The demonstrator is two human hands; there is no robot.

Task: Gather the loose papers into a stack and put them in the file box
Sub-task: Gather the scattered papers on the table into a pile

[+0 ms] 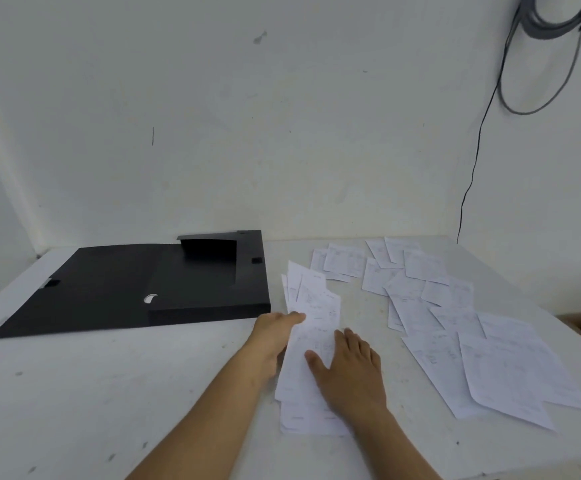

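Note:
A black file box (209, 289) lies open on the white table, its lid (84, 289) folded out flat to the left. Just right of the box, a rough pile of white printed papers (311, 306) runs toward me. My left hand (275, 332) holds the pile's left edge, thumb on top of the sheets. My right hand (349, 367) lies flat on the pile with fingers straight, pressing it down. Several more loose papers (431, 306) are spread over the right side of the table, overlapping each other.
The white table (109, 393) stands against a white wall. A black cable (472, 174) hangs down the wall at the right and drops behind the table's back right corner. The table's right edge runs close to the outermost papers.

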